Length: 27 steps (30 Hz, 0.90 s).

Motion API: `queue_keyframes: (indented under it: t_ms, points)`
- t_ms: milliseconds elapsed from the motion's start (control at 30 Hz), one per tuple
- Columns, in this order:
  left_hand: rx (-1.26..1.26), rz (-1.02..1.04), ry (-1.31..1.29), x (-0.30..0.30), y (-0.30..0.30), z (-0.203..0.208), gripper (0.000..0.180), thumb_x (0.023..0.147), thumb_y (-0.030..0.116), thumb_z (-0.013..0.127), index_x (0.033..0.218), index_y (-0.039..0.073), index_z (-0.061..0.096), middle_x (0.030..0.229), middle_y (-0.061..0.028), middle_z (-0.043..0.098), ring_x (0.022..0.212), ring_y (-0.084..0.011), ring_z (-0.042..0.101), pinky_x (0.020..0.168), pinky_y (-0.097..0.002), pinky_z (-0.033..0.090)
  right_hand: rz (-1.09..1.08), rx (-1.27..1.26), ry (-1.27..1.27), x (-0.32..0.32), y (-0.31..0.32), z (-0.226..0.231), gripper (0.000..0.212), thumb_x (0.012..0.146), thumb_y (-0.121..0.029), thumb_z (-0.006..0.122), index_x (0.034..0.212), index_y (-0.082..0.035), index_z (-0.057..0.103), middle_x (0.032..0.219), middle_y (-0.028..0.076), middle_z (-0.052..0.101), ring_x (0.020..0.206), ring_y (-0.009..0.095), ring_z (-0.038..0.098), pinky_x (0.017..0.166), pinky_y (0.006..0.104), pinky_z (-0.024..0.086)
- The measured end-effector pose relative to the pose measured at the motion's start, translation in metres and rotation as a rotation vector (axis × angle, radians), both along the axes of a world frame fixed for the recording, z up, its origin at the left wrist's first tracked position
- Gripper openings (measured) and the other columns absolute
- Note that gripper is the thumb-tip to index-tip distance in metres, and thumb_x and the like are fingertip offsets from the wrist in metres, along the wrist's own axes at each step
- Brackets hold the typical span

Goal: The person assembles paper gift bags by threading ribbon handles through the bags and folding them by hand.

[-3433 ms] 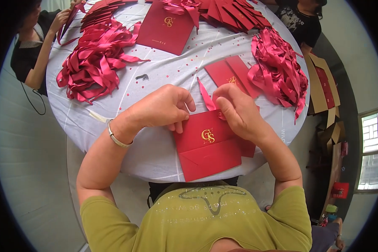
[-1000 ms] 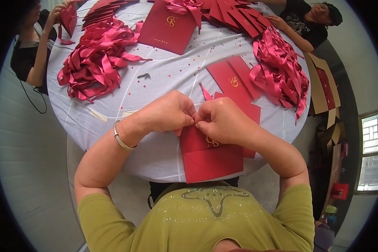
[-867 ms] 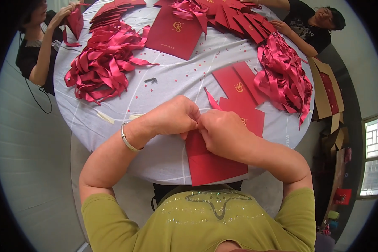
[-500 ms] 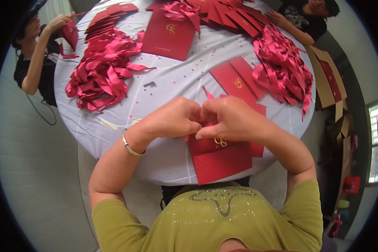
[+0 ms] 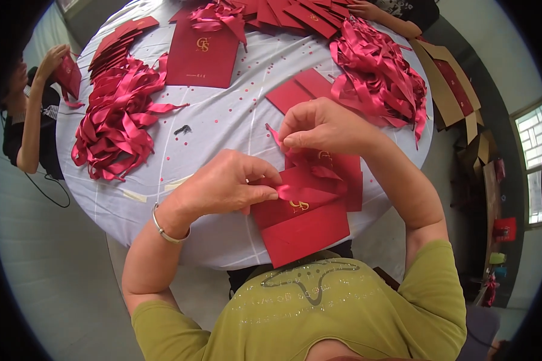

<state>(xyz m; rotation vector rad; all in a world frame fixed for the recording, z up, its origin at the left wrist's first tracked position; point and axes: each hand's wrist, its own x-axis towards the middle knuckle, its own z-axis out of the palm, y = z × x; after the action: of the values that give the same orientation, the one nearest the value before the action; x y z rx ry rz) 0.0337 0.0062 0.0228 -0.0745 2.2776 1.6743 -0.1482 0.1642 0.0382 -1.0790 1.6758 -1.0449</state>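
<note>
We see a red folded card sleeve (image 5: pixel 301 225) with a gold emblem at the near table edge, a larger red one (image 5: pixel 202 57) farther back, flat red sleeves (image 5: pixel 298 93) between them, and tan cardboard packaging (image 5: pixel 448 90) with red inserts at the right.

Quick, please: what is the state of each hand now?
Left hand: closed, pinching the red ribbon.
Right hand: closed, pinching the ribbon's other end.
</note>
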Motion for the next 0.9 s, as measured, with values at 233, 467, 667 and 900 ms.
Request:
queue_keyframes:
  t_ms: [233,467,667,900]
  points:
    - [-0.119,0.016,0.118,0.0,0.006,0.0,0.01,0.085,0.003,0.071,0.095,0.002,0.074,0.07,-0.0022,0.069,0.053,-0.0069,0.062,0.051,-0.0214,0.049,0.201,0.026,0.004,0.008,-0.004,0.001,0.012,0.088,-0.008,0.068,0.096,0.001,0.066,0.083,0.005,0.07,0.077,0.01,0.067,0.068,0.0234,0.053]
    - [-0.224,0.044,0.384,0.006,0.018,0.0,0.008,0.083,0.003,0.071,0.09,0.003,0.074,0.064,-0.0105,0.068,0.049,-0.0164,0.065,0.05,-0.0274,0.051,0.487,0.154,0.172,0.015,-0.028,0.002,0.02,0.082,-0.012,0.07,0.098,0.0,0.068,0.08,0.007,0.069,0.071,0.013,0.064,0.066,0.028,0.052]
    - [-0.241,0.051,0.438,0.008,0.022,-0.001,0.009,0.081,0.0,0.072,0.089,0.003,0.074,0.065,-0.0103,0.069,0.051,-0.0175,0.067,0.05,-0.0277,0.053,0.483,0.385,0.147,0.017,-0.034,0.006,0.024,0.079,-0.012,0.07,0.099,-0.001,0.069,0.083,0.008,0.07,0.071,0.014,0.064,0.063,0.0278,0.05]
    - [-0.322,0.019,0.537,0.012,0.024,0.001,0.01,0.08,0.001,0.073,0.089,0.005,0.075,0.072,-0.0126,0.071,0.063,-0.0229,0.071,0.057,-0.0306,0.056,0.437,0.501,-0.076,0.013,-0.035,-0.011,0.027,0.074,-0.013,0.077,0.099,-0.005,0.07,0.072,0.002,0.061,0.06,0.011,0.052,0.052,0.0243,0.039]
